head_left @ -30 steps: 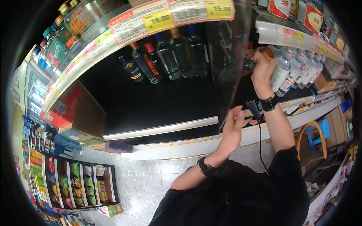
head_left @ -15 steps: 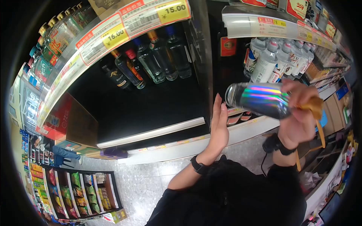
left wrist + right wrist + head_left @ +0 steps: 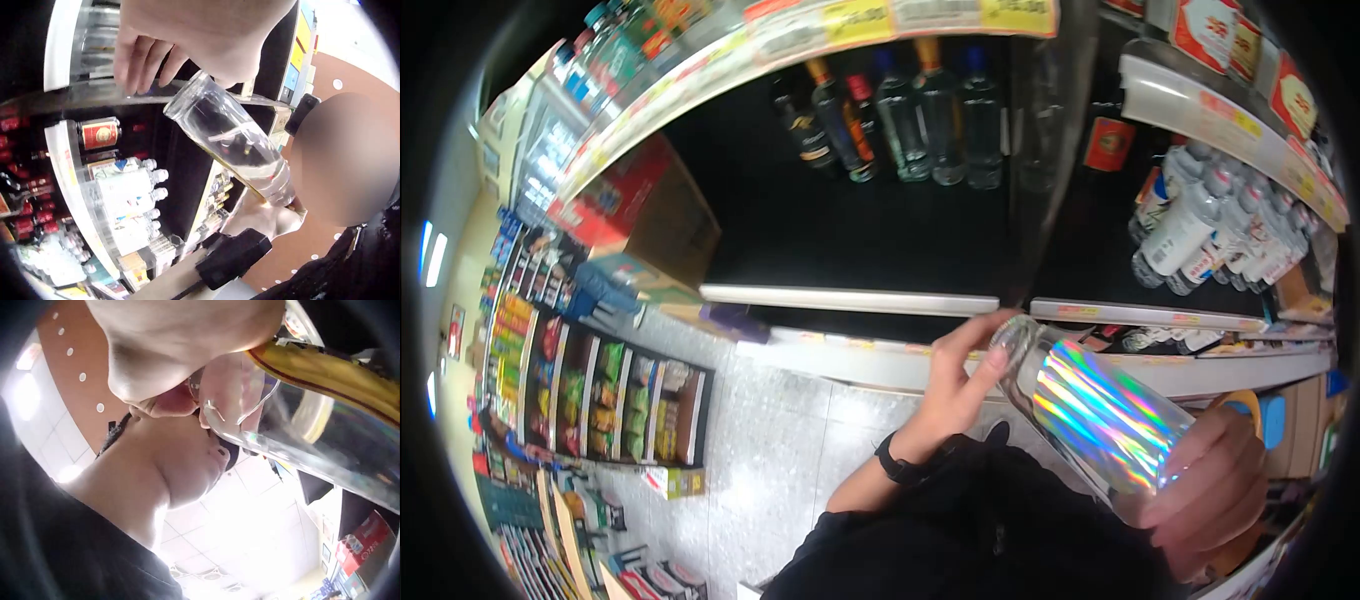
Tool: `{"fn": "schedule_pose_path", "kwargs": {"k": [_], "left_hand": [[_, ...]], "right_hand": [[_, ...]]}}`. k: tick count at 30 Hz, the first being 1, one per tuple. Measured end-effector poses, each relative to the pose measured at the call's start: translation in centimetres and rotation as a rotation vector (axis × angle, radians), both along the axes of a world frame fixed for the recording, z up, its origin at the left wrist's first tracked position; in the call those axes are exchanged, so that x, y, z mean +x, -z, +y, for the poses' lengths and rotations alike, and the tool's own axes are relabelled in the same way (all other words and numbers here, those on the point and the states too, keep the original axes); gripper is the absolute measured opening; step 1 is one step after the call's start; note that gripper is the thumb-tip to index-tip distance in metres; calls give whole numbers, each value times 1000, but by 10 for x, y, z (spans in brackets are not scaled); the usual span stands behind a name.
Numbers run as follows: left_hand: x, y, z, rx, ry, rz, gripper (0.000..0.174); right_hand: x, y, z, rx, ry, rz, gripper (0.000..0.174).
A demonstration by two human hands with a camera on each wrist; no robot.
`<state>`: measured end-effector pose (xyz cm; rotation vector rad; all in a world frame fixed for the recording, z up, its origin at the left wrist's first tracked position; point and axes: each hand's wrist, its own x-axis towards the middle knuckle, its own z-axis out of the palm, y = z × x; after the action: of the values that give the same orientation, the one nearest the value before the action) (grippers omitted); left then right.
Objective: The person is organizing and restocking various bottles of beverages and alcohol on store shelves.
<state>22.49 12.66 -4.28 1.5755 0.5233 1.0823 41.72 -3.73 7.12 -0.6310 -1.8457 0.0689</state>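
Observation:
A clear glass bottle (image 3: 1100, 410) with a shiny, rainbow-reflecting label lies slanted in front of the person's body. My right hand (image 3: 1215, 485) grips it at its neck end, which the fingers mostly hide. At the bottle's base is my left hand (image 3: 955, 375), its thumb and forefinger right at the base edge. In the left wrist view, the left fingers (image 3: 147, 62) hang loosely beside the base of the tilted bottle (image 3: 234, 140), and clear liquid shows inside. The right wrist view has the bottle (image 3: 312, 444) close up, with a gold-yellow band along its side.
Several glass bottles (image 3: 905, 125) stand at the back of the black shelf (image 3: 850, 230) ahead. Plastic-looking white-labelled bottles (image 3: 1185, 235) stand on the right shelf, near a red-labelled item (image 3: 1110, 143). A carton (image 3: 670, 215) sits at left; a snack rack (image 3: 630, 390) stands beyond.
The right hand has brought the bottle off the right shelf and back toward the body, swinging its base toward the left hand. The left hand has come to the base.

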Motion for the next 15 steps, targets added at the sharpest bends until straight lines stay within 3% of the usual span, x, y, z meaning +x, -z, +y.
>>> {"fn": "schedule_pose_path", "kwargs": {"k": [1,2,4,5,8,10,15], "left_hand": [[-9,2,4,52,-98,-10,45],[-20,4,10,101,-189,-22,45],[-41,2,25,109,-267,-54,43],[-51,2,33,155,-312,-36,42],[-88,-7,58,340,-429,60,40],[-110,-9,78,469,-440,-6,48],[-174,-20,151,696,-271,105,67]], "right_hand": [[-13,5,28,165,-139,94,20],[-19,0,47,162,-150,99,20],[-30,-7,73,48,-402,47,21],[-43,-5,92,114,-429,60,17],[-81,3,127,61,-283,88,13],[-113,5,153,63,-221,103,15],[-187,2,230,70,-137,77,17]]}}
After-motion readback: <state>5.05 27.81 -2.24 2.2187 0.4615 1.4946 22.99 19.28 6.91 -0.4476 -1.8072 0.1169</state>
